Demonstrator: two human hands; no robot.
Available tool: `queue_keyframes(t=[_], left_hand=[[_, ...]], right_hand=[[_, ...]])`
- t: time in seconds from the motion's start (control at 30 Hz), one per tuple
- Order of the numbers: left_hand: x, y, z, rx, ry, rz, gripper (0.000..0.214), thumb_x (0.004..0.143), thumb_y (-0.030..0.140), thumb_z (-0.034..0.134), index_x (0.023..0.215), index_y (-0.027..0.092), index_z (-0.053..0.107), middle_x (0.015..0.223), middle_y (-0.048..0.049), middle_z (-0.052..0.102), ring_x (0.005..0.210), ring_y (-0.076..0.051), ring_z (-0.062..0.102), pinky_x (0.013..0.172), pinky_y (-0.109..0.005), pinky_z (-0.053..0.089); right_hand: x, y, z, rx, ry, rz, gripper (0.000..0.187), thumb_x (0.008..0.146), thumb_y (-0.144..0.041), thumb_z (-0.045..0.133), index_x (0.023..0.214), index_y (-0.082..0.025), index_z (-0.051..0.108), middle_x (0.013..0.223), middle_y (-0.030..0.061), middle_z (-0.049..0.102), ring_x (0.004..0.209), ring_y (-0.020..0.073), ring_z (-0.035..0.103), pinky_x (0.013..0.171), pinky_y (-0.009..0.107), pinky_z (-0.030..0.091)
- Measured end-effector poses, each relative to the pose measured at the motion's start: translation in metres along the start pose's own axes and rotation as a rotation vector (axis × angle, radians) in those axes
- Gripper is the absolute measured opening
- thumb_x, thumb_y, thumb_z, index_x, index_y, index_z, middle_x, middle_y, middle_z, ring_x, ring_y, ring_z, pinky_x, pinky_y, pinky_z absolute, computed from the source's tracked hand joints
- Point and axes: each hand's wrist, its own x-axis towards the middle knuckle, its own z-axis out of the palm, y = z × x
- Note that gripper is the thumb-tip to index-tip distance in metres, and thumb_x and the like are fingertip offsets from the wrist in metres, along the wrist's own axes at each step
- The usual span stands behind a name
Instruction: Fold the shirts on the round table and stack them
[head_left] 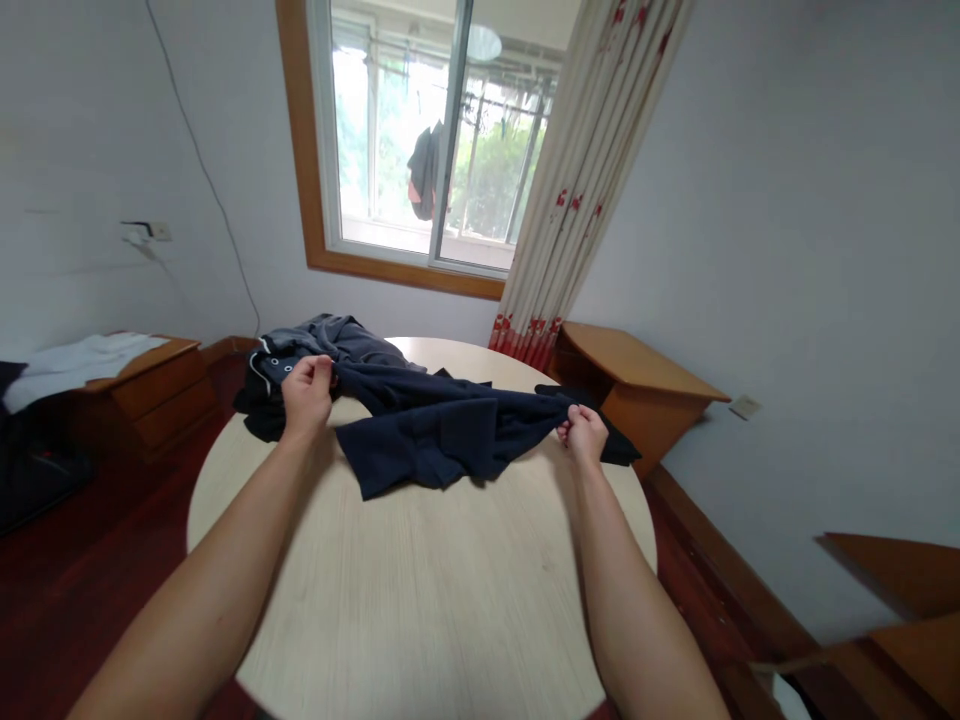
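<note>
A dark navy garment (pixel 435 430) lies crumpled across the far half of a round light-wood table (pixel 420 600). My left hand (pixel 306 392) is closed, pinching the garment's left end. My right hand (pixel 582 434) is closed on its right end, so the cloth stretches between them. Behind the left hand sits a heap of other clothes: a grey piece (pixel 337 338) and a dark piece with white trim and snaps (pixel 268 372).
A wooden bedside cabinet (pixel 150 385) with white cloth on top stands at the left. Another low wooden cabinet (pixel 637 385) stands right of the table under a curtain (pixel 585 190). A window (pixel 427 140) is behind. Dark red floor surrounds the table.
</note>
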Motion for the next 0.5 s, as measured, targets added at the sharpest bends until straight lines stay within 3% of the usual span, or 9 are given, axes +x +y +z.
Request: queue_keyframes(t=[0.13,0.2,0.3,0.4,0.5], left_hand=[[-0.008,-0.011,0.005,0.095,-0.062,-0.051,0.039,0.085,0.058,0.058,0.079,0.02,0.061,0.072,-0.0015,0.062,0.068,-0.018,0.06,0.069,-0.031,0.052],[-0.014,-0.012,0.007,0.316,-0.154,0.074,0.029,0.087,0.048,0.058,0.088,0.02,0.066,0.09,-0.0068,0.069,0.087,-0.023,0.064,0.084,-0.038,0.053],[-0.027,-0.009,0.01,0.657,-0.364,0.289,0.022,0.087,0.034,0.058,0.1,0.022,0.071,0.121,-0.01,0.068,0.117,-0.029,0.059,0.104,-0.046,0.044],[-0.045,-0.007,0.019,0.874,-0.648,0.353,0.035,0.085,0.032,0.063,0.119,0.025,0.068,0.141,-0.0092,0.06,0.132,-0.031,0.05,0.113,-0.052,0.034],[-0.065,-0.008,0.03,1.008,-0.961,0.323,0.061,0.082,0.041,0.07,0.14,0.027,0.056,0.15,-0.0112,0.053,0.138,-0.035,0.044,0.119,-0.062,0.015]], right_hand=[[-0.011,0.007,0.004,-0.437,-0.022,-0.23,0.03,0.081,-0.036,0.058,0.105,-0.019,0.061,0.072,0.0024,0.064,0.063,0.0198,0.063,0.065,0.033,0.051],[-0.018,0.01,0.009,-0.663,-0.116,-0.421,0.033,0.082,-0.031,0.057,0.112,-0.018,0.064,0.094,0.0095,0.07,0.084,0.0239,0.067,0.08,0.037,0.053],[-0.031,0.016,0.022,-0.797,-0.379,-0.675,0.029,0.085,-0.028,0.057,0.109,-0.018,0.069,0.115,0.0134,0.068,0.109,0.0274,0.063,0.098,0.041,0.048],[-0.046,0.023,0.037,-0.82,-0.649,-0.702,0.028,0.088,-0.027,0.059,0.112,-0.017,0.071,0.122,0.0127,0.067,0.111,0.025,0.063,0.101,0.038,0.047],[-0.056,0.026,0.045,-0.938,-0.77,-0.582,0.04,0.092,-0.033,0.06,0.127,-0.015,0.066,0.122,0.0137,0.068,0.104,0.0246,0.067,0.093,0.036,0.05]])
